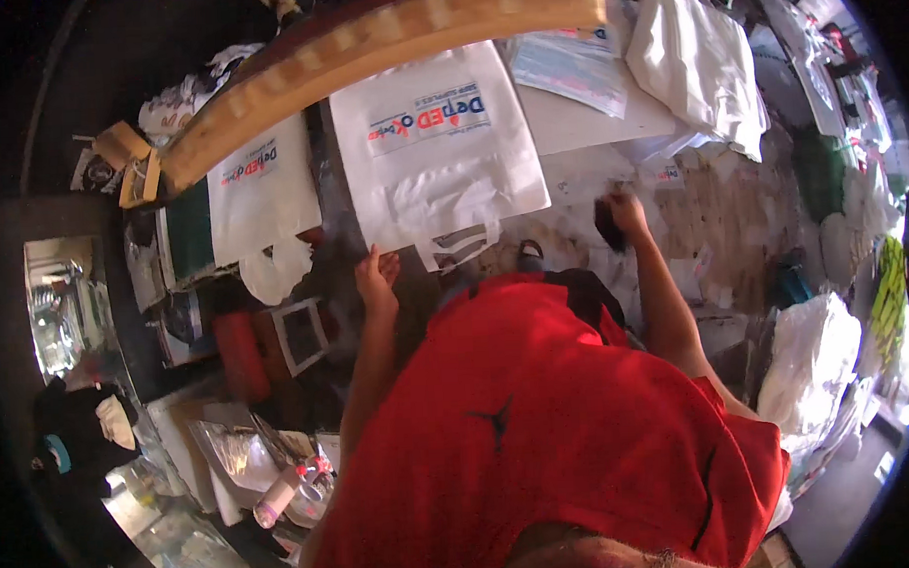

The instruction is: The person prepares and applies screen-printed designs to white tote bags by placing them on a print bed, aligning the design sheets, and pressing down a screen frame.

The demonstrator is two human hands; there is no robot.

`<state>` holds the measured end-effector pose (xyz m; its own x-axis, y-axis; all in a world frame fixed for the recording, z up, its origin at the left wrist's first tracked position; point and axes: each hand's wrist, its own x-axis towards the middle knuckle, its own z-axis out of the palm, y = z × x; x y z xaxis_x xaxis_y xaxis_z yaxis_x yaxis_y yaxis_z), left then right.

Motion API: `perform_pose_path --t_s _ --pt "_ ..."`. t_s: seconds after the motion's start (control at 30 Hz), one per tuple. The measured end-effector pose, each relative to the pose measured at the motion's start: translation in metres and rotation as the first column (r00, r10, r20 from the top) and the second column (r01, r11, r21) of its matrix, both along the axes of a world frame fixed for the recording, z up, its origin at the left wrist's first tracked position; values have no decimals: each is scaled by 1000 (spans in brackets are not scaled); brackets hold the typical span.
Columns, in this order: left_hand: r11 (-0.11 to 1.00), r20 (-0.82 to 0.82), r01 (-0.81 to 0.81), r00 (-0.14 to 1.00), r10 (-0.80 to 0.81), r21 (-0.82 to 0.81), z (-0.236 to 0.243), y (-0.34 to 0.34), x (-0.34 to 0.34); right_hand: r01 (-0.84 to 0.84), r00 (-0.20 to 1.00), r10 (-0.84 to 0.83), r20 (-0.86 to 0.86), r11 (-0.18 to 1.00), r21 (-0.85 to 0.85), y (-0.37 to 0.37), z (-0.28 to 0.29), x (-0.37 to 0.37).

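Note:
A white tote bag [435,144] with blue and red print lies flat under a wooden beam [386,28], its loop handle hanging over the near edge. My left hand [378,277] is at that bag's lower left corner, fingers mostly extended and touching or very near the edge. My right hand [627,212], right of the bag and lower than its top, grips a dark object [608,226] that I cannot make out. Another printed white bag [256,186] lies to the left, its handle end drooping.
Plastic-covered sheets [568,80] and a folded white bundle [692,60] lie at the back right. Below are my sandaled foot [531,253] and a stained floor [723,225]. A pink bottle [280,498] lies among clutter at lower left. White plastic bundles [808,362] sit at right.

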<state>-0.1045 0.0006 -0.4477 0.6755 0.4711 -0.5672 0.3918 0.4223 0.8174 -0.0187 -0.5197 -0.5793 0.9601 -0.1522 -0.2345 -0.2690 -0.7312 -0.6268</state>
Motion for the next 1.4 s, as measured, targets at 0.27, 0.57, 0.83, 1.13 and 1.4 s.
perform_pose_path --t_s 0.27,0.57,0.83,1.13,1.4 --pt "953 128 174 981 -146 -248 2 -31 9 -90 976 134 172 967 -239 95 144 149" --pt "750 92 189 944 -316 634 25 -49 37 -178 975 186 121 981 -74 146 170 68" --pt "731 163 94 948 -272 676 34 53 66 8 920 237 -313 787 617 253 189 17" --pt "532 -144 201 979 -147 822 106 300 62 -102 932 331 -147 628 771 494 195 63" --pt "911 68 382 924 -376 -154 46 406 11 -362 894 394 -216 916 172 614 125 96"
